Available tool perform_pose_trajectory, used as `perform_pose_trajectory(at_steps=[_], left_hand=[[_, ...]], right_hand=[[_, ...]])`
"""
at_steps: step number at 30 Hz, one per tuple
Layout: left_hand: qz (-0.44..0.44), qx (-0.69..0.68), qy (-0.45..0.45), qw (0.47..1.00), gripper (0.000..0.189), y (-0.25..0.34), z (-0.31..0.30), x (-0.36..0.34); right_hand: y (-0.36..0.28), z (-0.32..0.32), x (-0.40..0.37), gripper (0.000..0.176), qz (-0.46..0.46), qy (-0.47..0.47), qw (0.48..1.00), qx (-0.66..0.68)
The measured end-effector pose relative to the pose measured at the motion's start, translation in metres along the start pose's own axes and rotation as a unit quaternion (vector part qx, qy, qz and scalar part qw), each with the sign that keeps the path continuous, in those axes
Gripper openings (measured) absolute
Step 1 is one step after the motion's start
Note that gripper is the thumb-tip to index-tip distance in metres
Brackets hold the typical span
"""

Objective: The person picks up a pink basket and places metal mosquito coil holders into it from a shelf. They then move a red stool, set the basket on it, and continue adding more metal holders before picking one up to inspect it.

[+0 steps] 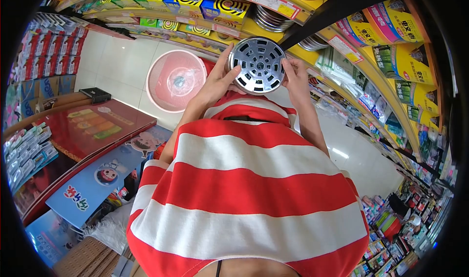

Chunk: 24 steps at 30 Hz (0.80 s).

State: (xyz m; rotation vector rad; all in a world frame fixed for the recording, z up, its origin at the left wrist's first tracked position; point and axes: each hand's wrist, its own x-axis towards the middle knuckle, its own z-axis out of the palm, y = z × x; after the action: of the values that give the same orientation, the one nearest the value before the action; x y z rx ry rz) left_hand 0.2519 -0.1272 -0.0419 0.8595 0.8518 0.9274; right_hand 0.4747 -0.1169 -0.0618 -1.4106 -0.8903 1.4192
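A round, shiny metal mosquito coil holder (260,65) with a slotted lid is held up in front of the shelves. My left hand (222,78) grips its left rim, thumb toward the front and fingers along the side. On the opposite rim, my right hand (296,77) pinches it between thumb and fingers. Just behind it, a stack of similar round metal tins (271,19) sits on the yellow shelf. Boxes with black spiral prints (224,7) stand to the left of that stack. The underside of the held tin is hidden.
A pink plastic basket (152,82) with a clear bag inside stands on the tiled floor. At left is a red-brown counter (97,125) with a blue printed panel (80,191). Yellow packets (415,67) hang at right. A dark post (312,16) crosses the shelf front.
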Motion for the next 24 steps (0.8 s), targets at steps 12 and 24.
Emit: perform_pose_trajectory(at_steps=[12, 24], left_hand=[[0.036, -0.135, -0.057, 0.989, 0.050, -0.002, -0.003, -0.002], [0.020, -0.196, -0.027, 0.980, 0.058, -0.002, -0.005, -0.001]], right_hand=[[-0.016, -0.003, -0.004, 0.027, 0.106, -0.087, 0.976, 0.168], [-0.008, -0.014, -0.006, 0.017, 0.087, -0.108, 0.986, 0.091]])
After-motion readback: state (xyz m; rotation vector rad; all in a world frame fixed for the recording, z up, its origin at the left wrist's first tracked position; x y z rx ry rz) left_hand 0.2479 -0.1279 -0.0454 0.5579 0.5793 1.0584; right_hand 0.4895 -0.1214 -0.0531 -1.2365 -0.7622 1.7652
